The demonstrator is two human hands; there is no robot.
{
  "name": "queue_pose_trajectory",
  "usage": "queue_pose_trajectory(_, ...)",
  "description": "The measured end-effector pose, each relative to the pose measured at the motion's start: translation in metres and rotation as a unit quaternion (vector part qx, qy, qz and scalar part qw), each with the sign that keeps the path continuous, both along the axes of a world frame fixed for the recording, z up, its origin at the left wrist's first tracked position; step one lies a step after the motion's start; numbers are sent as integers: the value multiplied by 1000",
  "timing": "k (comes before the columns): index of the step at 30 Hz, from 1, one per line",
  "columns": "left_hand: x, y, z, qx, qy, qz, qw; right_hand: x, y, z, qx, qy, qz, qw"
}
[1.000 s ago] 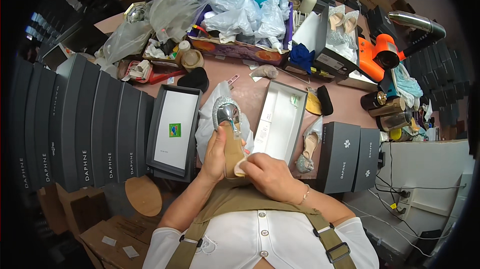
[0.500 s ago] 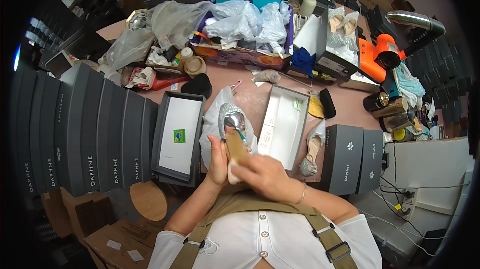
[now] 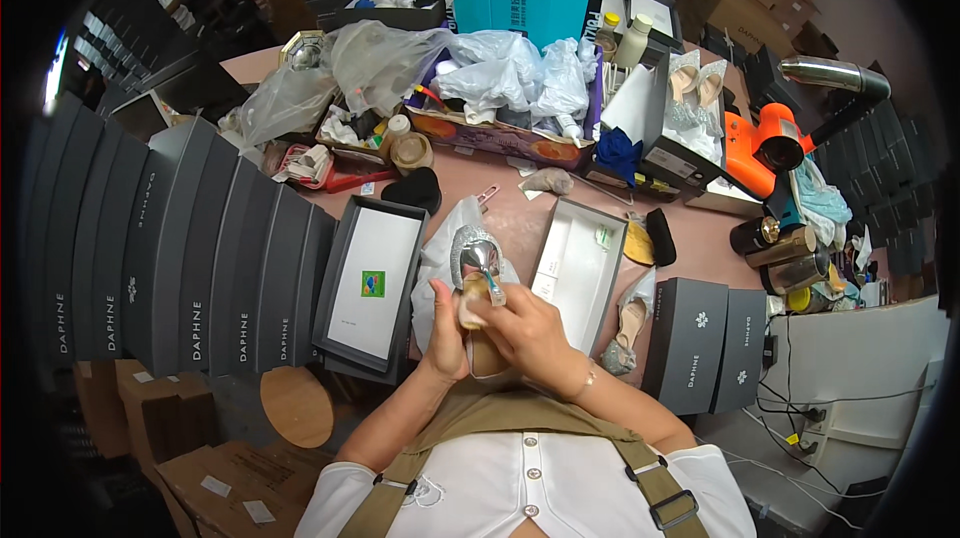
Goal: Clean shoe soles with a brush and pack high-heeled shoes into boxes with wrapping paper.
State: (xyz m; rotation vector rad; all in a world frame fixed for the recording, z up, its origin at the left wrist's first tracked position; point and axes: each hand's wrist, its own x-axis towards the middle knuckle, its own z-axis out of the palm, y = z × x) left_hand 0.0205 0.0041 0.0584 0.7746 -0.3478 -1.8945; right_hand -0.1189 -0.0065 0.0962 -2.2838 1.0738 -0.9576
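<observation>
A glittery silver shoe (image 3: 468, 239) with a tan sole is held bottom up over white wrapping (image 3: 437, 263) at the table's near side. My left hand (image 3: 444, 336) is closed around the shoe's side, its thumb raised along the edge. In my right hand (image 3: 533, 334) a small pale yellowish pad (image 3: 471, 310) is pinched and pressed on the sole near the heel. That pad's exact kind is unclear. The matching shoe (image 3: 628, 326) lies partly wrapped to the right. Between them stands an open, white-lined shoe box (image 3: 580, 268).
Left of the shoe sits a grey box (image 3: 365, 278) with white paper and a green packet, beside a row of upright grey boxes (image 3: 215, 268). Closed boxes (image 3: 690, 348) stand on the right. Behind are a bin of plastic bags (image 3: 500, 128) and an orange heat gun (image 3: 760, 153).
My right hand has moved the pad up along the sole, from the toe end toward the heel. The whole view has shifted slightly.
</observation>
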Motion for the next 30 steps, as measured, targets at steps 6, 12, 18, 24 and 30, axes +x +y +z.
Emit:
queue_pose_trajectory(6, -1, -11, -5, -19, 6, 22, 1000, -6, -24, -15, -27, -48, -20, 998)
queue_pose_trajectory(12, 23, -20, -3, 0, -1, -15, 1000, -49, 32, 2, 163, 28, 123, 978)
queue_pose_trajectory(18, 14, -26, 15, -17, -13, -46, 999, -92, 25, 12, 262, -97, -20, 960)
queue_pose_trajectory(24, -12, -23, 20, -11, 17, -81, 997, -111, 39, -3, 243, -109, -71, 961)
queue_pose_trajectory(30, -41, -5, 14, -50, 33, -116, 992, -150, 41, -12, 230, -104, -67, 965)
